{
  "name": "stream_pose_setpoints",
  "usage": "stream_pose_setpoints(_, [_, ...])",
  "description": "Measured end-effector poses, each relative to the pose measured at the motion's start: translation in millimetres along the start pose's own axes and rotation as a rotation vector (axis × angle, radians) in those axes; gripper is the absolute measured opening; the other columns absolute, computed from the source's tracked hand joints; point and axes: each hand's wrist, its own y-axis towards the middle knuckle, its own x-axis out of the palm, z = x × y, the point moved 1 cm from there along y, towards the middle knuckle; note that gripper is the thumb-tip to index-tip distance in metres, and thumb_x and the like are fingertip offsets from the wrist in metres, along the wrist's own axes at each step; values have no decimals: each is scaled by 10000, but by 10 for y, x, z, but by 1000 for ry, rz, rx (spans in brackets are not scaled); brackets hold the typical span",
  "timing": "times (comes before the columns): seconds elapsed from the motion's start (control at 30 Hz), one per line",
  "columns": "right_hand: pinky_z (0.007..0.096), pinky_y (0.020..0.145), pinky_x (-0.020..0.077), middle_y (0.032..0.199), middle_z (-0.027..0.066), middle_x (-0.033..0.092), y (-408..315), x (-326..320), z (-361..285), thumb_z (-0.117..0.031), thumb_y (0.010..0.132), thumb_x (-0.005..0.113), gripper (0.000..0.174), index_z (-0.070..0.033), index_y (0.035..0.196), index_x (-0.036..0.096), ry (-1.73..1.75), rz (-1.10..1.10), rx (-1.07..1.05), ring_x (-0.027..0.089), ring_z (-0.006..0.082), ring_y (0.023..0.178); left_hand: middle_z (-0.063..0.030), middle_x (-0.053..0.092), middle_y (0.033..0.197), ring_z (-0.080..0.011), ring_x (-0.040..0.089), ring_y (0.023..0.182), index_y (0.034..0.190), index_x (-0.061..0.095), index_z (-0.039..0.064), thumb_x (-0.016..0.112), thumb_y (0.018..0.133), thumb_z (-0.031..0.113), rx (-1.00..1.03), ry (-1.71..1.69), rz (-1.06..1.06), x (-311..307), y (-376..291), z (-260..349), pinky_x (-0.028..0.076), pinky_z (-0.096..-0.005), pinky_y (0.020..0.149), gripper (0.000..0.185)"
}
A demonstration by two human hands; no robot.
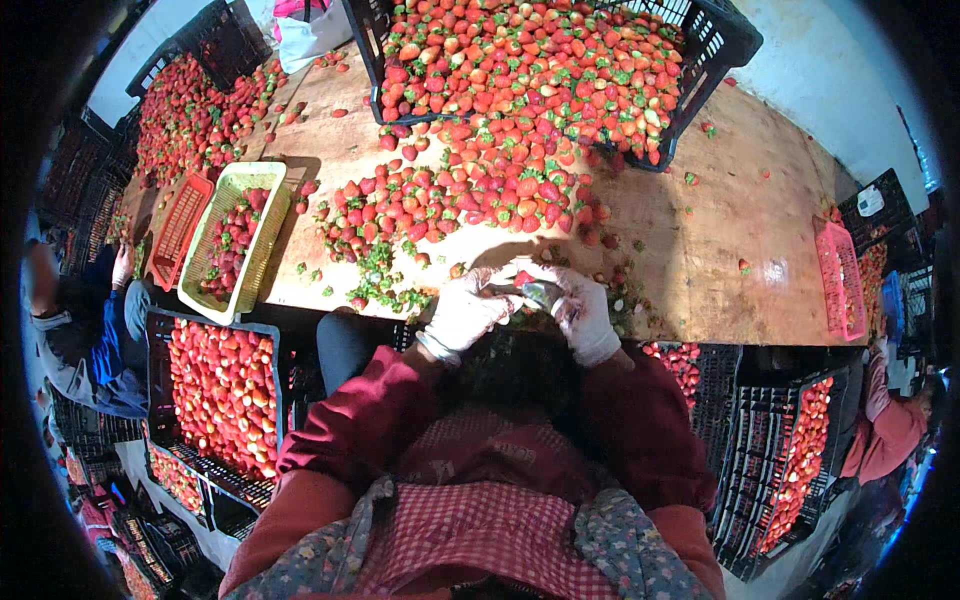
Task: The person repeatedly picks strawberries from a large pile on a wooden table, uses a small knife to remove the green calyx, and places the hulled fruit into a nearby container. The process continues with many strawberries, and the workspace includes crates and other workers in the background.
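My left hand (466,311), in a stained white glove, pinches a red strawberry (523,278) at the table's near edge. Close against it, my right hand (586,309), gloved too, grips a small tool with a shiny metal blade (537,294), which looks like a short knife. The blade is beside the fruit; my fingers hide its handle. Cut green strawberry tops (382,276) lie in a heap left of my hands, and darker scraps (626,289) lie to the right. Beyond my hands spreads a pile of whole strawberries (480,191) with leaves on.
A tipped black crate (709,82) spills strawberries onto the wooden table (742,262). On the left stand a yellow basket (262,225) holding hulled strawberries and a red basket (180,225). A pink basket (838,277) is at right. Filled crates (225,390) stand below; people sit at both sides.
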Motion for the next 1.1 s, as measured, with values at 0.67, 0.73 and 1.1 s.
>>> stream_pose_setpoints(0.67, [307, 572, 469, 772, 152, 630, 467, -782, -379, -46, 770, 531, 260, -48, 999, 654, -661, 417, -12, 592, 232, 625, -147, 649, 910, -163, 638, 665, 1130, 542, -34, 560, 866, 157, -172, -668, -385, -45, -156, 1, 480, -215, 447, 326])
stream_pose_setpoints(0.73, [301, 563, 462, 751, 146, 631, 696, -845, -401, -80, 784, 571, 186, -58, 947, 659, -1151, 415, -300, 569, 223, 580, -136, 648, 915, -155, 628, 652, 1137, 543, -35, 574, 843, 137, -118, -693, -382, -72, -131, 12, 472, -222, 467, 341])
stream_pose_setpoints(1.1, [263, 657, 502, 951, 125, 654, 271, -254, 38, 20, 755, 554, 362, -10, 1111, 609, -435, 30, -142, 636, 190, 828, -92, 644, 988, -118, 604, 739, 1277, 497, -6, 565, 845, 73, -73, -675, -181, -94, -78, -84, 474, -212, 561, 445])
